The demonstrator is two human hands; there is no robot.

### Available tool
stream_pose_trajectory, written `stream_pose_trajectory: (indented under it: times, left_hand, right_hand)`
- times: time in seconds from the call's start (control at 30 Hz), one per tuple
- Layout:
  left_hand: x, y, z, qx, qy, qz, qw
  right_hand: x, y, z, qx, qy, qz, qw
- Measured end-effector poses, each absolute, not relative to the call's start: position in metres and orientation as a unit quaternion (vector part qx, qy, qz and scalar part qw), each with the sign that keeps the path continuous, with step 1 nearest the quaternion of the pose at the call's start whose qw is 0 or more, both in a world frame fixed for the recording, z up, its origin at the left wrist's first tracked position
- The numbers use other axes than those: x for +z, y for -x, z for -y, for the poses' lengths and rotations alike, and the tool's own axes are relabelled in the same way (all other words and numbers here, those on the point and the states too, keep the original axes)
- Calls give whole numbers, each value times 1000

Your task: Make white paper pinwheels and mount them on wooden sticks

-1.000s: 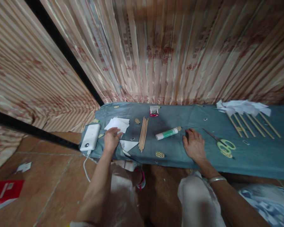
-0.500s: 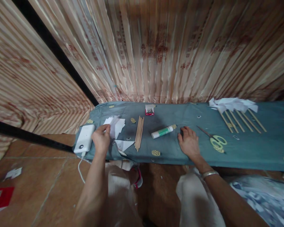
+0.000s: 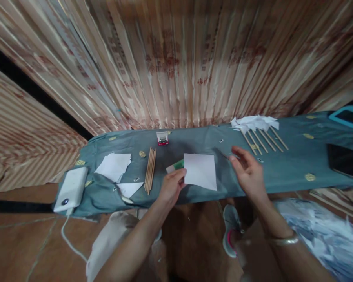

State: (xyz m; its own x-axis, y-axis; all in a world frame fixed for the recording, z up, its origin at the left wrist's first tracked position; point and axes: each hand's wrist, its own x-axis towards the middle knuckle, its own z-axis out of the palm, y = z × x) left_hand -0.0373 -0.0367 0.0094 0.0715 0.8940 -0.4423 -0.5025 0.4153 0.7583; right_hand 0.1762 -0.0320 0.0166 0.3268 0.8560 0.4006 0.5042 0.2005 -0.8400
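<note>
My left hand (image 3: 173,185) is closed on the left edge of a square sheet of white paper (image 3: 200,172), held over the front of the bench. Behind this sheet a green and white glue stick (image 3: 176,166) shows only in part. To the right of the paper, my right hand (image 3: 248,172) hovers with thumb and fingers apart. The scissors' blades (image 3: 222,153) point out beside its fingertips; their handles are hidden behind the hand. A stack of white paper sheets (image 3: 114,166) lies on the left, with a folded paper piece (image 3: 131,189) below it.
Several wooden sticks (image 3: 150,170) lie beside a small red box (image 3: 162,139). At the back right are sticks with white folded paper (image 3: 255,123) at their tops. A white power bank (image 3: 71,188) with a cable sits left; a black phone (image 3: 344,160) lies right.
My left hand has moved right from the paper stack, bringing one sheet over the glue stick. My right hand has risen off the cloth to beside the scissors. The view has shifted right.
</note>
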Motion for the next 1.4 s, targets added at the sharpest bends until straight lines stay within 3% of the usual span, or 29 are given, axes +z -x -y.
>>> stream_pose_trajectory:
  times: [0.17, 0.4, 0.6, 0.7, 0.83, 0.93, 1.13, 1.4]
  left_hand:
    - [-5, 12, 28, 485, -224, -467, 704]
    - [-16, -3, 25, 461, -226, -475, 715]
    - [-25, 4, 34, 405, -323, -492, 700]
    - [-24, 16, 36, 413, -531, -516, 530]
    - [-22, 24, 35, 307, -767, -444, 347]
    - [-25, 24, 33, 232, -813, -433, 313]
    - [-31, 27, 29, 216, -814, -453, 291]
    - [-36, 26, 23, 207, -817, -476, 250]
  right_hand:
    - [49, -169, 64, 22, 573, 693, 437]
    - [-12, -162, 79, -6, 513, 808, 289]
    - [-32, -179, 72, 64, 557, 768, 311]
    - [-37, -188, 74, 129, 575, 734, 338]
    - [-41, -192, 77, 203, 576, 704, 362]
    - [-41, -192, 76, 269, 573, 682, 367]
    - [-36, -191, 62, 365, 603, 618, 349]
    - [-37, -186, 49, 288, 634, 626, 351]
